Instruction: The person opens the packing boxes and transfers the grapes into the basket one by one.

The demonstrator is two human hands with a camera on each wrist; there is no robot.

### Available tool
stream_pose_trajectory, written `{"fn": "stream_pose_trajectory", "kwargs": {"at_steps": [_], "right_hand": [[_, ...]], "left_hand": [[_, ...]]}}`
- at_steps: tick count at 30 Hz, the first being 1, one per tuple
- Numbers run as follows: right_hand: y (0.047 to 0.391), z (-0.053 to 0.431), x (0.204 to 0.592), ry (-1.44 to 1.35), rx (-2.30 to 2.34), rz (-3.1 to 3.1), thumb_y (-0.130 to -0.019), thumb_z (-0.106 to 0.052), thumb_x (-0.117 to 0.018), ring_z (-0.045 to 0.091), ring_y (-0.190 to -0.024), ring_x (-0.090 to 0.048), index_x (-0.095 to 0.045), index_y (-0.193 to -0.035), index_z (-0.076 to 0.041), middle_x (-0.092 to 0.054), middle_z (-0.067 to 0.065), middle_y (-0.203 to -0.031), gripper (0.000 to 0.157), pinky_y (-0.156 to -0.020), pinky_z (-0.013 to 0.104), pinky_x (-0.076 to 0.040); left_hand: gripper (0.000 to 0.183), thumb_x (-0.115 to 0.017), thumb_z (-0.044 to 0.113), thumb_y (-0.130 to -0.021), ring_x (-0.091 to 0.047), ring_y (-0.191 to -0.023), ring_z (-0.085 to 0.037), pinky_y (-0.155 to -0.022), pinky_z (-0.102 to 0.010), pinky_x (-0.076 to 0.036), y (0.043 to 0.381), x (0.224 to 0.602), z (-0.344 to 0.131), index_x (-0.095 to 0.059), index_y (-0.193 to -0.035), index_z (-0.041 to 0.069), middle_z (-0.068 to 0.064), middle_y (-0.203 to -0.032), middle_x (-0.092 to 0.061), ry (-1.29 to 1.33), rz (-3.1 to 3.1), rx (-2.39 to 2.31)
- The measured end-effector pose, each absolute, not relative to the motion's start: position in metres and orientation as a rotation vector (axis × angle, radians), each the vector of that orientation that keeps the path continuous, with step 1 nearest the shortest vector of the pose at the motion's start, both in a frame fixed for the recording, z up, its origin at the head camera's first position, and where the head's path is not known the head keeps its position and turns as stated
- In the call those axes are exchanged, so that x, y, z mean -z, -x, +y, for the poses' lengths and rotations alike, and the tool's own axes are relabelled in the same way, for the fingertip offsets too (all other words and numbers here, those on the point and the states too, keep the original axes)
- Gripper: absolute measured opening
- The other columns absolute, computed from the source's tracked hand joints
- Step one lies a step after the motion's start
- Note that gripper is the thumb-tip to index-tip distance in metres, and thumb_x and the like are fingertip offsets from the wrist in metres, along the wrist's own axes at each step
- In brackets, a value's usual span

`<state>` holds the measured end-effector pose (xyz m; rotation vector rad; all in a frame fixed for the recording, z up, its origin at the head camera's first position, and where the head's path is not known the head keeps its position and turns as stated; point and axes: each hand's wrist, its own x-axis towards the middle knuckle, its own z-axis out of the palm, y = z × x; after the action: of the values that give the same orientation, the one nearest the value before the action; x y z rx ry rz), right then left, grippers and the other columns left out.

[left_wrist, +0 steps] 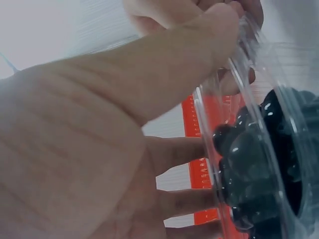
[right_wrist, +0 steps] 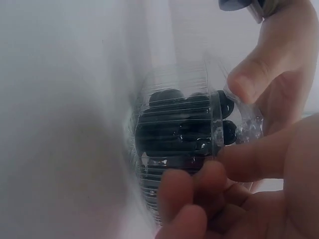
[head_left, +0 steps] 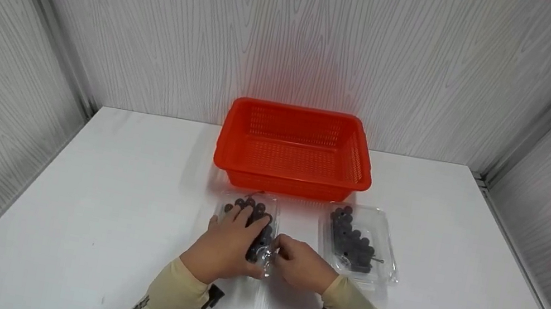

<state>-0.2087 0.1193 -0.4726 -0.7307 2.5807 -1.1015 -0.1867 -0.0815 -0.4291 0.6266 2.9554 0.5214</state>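
Note:
A clear plastic box [head_left: 274,208] of dark grapes [head_left: 259,209] lies in front of the basket. My left hand [head_left: 228,245] rests across its lid with fingers spread, and the thumb reaches along the near edge. In the left wrist view those fingers lie fairly straight against the clear plastic [left_wrist: 266,144]. At the box's right edge, my right hand [head_left: 302,264] has its fingers curled and pinches the rim. The right wrist view shows its fingertips at the ridged side, with grapes [right_wrist: 174,129] behind the plastic.
Behind the boxes stands a red plastic basket [head_left: 290,184] with perforated walls, against the back panel. A second clear box [head_left: 382,224] with dark grapes sits to the right, close to my right wrist. Panels flank the white table [head_left: 104,192].

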Motion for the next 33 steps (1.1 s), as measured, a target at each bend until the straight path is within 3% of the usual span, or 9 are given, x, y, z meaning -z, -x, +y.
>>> {"fn": "stream_pose_trajectory", "kwargs": {"at_steps": [11,23,33], "right_hand": [[0.209,0.1205,0.4745,0.758,1.029,2.55,-0.105,-0.01,-0.05,0.018,-0.076,-0.052,-0.055,-0.112,-0.008,-0.05,0.0,-0.08,0.009,-0.068,0.035,-0.044],[0.2091,0.1201,0.4746,0.813,0.969,2.542,-0.109,-0.014,-0.044,0.024,-0.088,-0.058,-0.048,-0.119,-0.007,-0.06,0.008,-0.095,0.013,-0.077,0.04,-0.046],[0.2083,0.1216,0.4739,0.818,0.933,2.502,-0.11,-0.018,-0.04,0.023,-0.082,-0.06,-0.041,-0.124,-0.008,-0.058,0.005,-0.084,0.018,-0.074,0.039,-0.048]], "left_hand": [[0.101,-0.094,0.047,-0.07,-0.047,-0.135,-0.052,-0.097,-0.082,-0.038,0.1833,0.4352,-0.0757,-0.049,-0.152,0.007,-0.03,-0.147,-0.049,-0.689,3.07,-0.417],[0.1,-0.095,0.046,-0.07,-0.048,-0.134,-0.053,-0.097,-0.082,-0.037,0.1846,0.4363,-0.0765,-0.05,-0.151,0.007,-0.03,-0.146,-0.049,-0.689,3.069,-0.437],[0.103,-0.096,0.045,-0.068,-0.046,-0.136,-0.054,-0.099,-0.082,-0.036,0.1836,0.4353,-0.0759,-0.049,-0.152,0.006,-0.031,-0.149,-0.047,-0.682,3.048,-0.451]]}}
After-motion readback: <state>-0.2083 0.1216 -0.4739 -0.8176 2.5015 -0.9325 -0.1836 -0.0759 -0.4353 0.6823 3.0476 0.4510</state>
